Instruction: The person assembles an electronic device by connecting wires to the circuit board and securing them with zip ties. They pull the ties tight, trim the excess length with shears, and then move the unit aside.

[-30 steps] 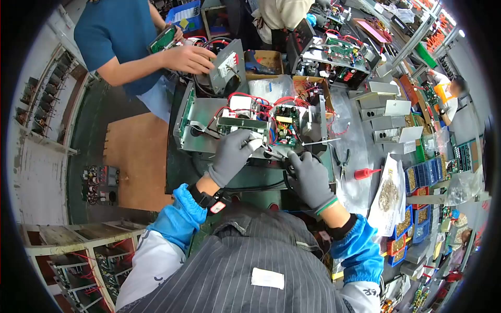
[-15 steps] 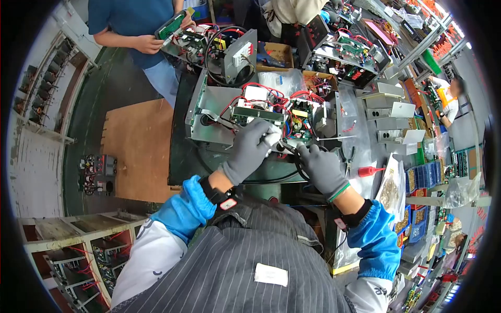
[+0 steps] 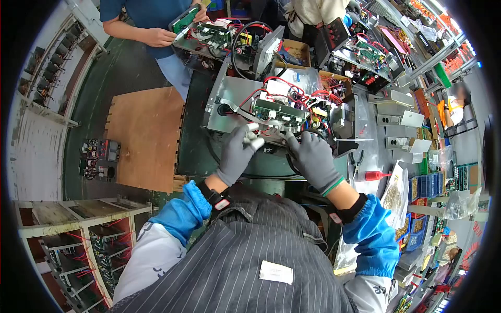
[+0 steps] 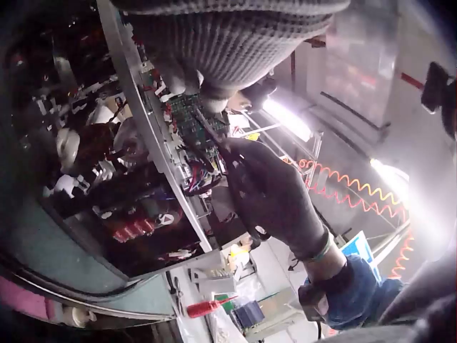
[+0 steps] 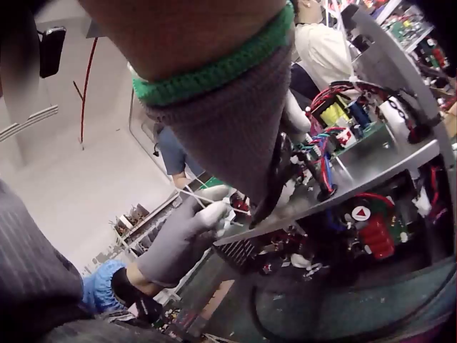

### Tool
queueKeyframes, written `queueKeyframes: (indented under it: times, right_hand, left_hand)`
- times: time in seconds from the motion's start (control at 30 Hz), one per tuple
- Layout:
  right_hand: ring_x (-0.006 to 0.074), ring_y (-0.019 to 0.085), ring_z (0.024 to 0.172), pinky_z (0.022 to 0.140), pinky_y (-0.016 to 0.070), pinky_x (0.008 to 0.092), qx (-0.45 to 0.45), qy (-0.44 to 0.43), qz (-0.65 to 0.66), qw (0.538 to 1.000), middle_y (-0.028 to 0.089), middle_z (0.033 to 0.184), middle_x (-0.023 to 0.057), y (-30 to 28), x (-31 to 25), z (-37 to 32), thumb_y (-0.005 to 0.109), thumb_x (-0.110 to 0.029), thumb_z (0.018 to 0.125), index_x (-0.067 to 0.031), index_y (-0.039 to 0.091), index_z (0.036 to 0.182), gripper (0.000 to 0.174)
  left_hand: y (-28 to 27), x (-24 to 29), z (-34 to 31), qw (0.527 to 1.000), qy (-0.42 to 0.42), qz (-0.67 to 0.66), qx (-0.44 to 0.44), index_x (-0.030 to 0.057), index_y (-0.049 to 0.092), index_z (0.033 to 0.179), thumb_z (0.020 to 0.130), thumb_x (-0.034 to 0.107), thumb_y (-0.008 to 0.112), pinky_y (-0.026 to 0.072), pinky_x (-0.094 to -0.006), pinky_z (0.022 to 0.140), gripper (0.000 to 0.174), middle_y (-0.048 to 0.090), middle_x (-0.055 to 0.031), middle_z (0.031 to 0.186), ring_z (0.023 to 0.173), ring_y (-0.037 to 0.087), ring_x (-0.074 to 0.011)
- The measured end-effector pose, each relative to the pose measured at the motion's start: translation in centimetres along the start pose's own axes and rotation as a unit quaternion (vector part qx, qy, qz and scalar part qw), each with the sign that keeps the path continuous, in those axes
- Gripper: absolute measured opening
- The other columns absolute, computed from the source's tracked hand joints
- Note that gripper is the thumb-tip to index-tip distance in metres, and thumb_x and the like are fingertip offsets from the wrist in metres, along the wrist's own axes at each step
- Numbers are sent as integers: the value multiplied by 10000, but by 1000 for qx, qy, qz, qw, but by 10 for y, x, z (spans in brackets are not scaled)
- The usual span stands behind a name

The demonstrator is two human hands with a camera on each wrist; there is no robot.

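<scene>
Left hand [image 3: 237, 154] pinches a thin white strip [image 5: 191, 194]; right hand [image 3: 313, 159] grips a black cable [image 3: 288, 159], both at the circuit board [image 3: 279, 112] just ahead of them. Risk: a hard tug may snag the red wires [image 3: 292, 94] beyond it.

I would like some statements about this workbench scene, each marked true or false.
1. The left hand and right hand wear grey gloves. True.
2. The right hand holds the red-handled screwdriver. False: it lies on the table, beside that hand.
3. The right hand's fingers curl round a black cable. True.
4. The metal chassis holds mostly green wires. False: they are red wires.
5. Another person holds a green circuit board. True.
</scene>
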State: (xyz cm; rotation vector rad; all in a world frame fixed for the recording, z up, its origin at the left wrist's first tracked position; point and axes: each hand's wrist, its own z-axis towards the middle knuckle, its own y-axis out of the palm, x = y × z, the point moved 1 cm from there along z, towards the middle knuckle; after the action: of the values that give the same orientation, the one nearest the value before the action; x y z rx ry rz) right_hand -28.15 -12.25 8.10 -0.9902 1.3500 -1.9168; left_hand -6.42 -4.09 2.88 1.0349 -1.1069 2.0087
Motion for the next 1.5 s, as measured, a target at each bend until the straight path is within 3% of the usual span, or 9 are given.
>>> queueKeyframes:
  times: [0.17, 0.5, 0.57, 0.67, 0.8, 0.97, 1.1, 1.33, 1.5]
  right_hand:
    - [225, 646, 713, 541, 509, 340, -16, 20, 26, 999, 574, 855, 92, 9, -23, 11, 570, -172, 902, -102, 602, 1196, 304]
    - [234, 683, 676, 514, 526, 357, -58, 17, 17, 998, 610, 865, 100, 12, -29, 22, 570, -144, 913, -85, 570, 1268, 360]
    - [248, 701, 677, 524, 539, 366, -97, 24, 65, 993, 623, 883, 108, 5, -27, 20, 565, -137, 921, -75, 556, 1285, 369]
    - [261, 706, 666, 526, 544, 374, -92, 7, 68, 993, 625, 892, 106, -13, -23, 19, 558, -158, 937, -88, 552, 1295, 364]
    - [255, 690, 745, 593, 541, 380, -7, -16, 35, 999, 593, 856, 93, -53, -25, 58, 571, -187, 931, -111, 583, 1231, 309]
    - [263, 683, 841, 673, 538, 365, -21, -54, 12, 998, 636, 915, 110, -55, -34, 117, 648, -157, 859, -83, 646, 1021, 178]
    - [265, 719, 848, 670, 566, 368, -140, -43, -16, 989, 668, 968, 132, -45, -48, 133, 674, -137, 851, -52, 671, 1017, 187]
    - [268, 733, 829, 642, 578, 379, -140, -40, -11, 989, 674, 968, 149, -35, -53, 137, 657, -130, 867, -23, 650, 1065, 225]
    - [258, 735, 787, 627, 574, 371, -138, -29, 15, 990, 682, 939, 126, -34, -49, 130, 617, -145, 901, -31, 632, 1091, 222]
  left_hand:
    - [-6, -11, 13, 999, 29, -7, 17, 22, 697, 974, 898, 133, 722, 501, -385, 699, 137, 679, -131, 922, 796, 649, -298]
    - [-7, -16, 18, 999, 28, -12, -12, 15, 669, 970, 898, 120, 708, 495, -383, 696, 133, 665, -139, 912, 798, 644, -296]
    - [-4, -30, 10, 999, 25, 8, 40, 25, 677, 1065, 986, 104, 620, 528, -289, 718, 126, 708, -80, 947, 765, 648, -131]
    - [-11, -43, -2, 965, -134, -224, 14, 27, 628, 1109, 1041, 114, 527, 556, -277, 760, 149, 702, -67, 1014, 819, 663, -115]
    - [-28, -30, -3, 941, -164, -287, 72, 28, 565, 1206, 1068, 111, 460, 565, -268, 771, 192, 681, -68, 1033, 842, 653, -97]
    - [-28, -31, 13, 971, -112, -169, 124, 33, 550, 1321, 1068, 131, 476, 540, -267, 750, 282, 657, -69, 1026, 796, 616, -103]
    - [-30, -17, 24, 987, -74, -41, 138, 8, 575, 1357, 1023, 202, 588, 534, -374, 858, 386, 692, -169, 1154, 935, 686, -268]
    - [-24, -32, 41, 988, -51, -61, 133, 6, 663, 1212, 1020, 191, 601, 542, -334, 769, 273, 728, -162, 1068, 830, 693, -232]
    - [-25, -20, 36, 952, -171, -212, 140, 48, 715, 1116, 1020, 188, 612, 471, -244, 612, 198, 653, 7, 825, 711, 565, -62]
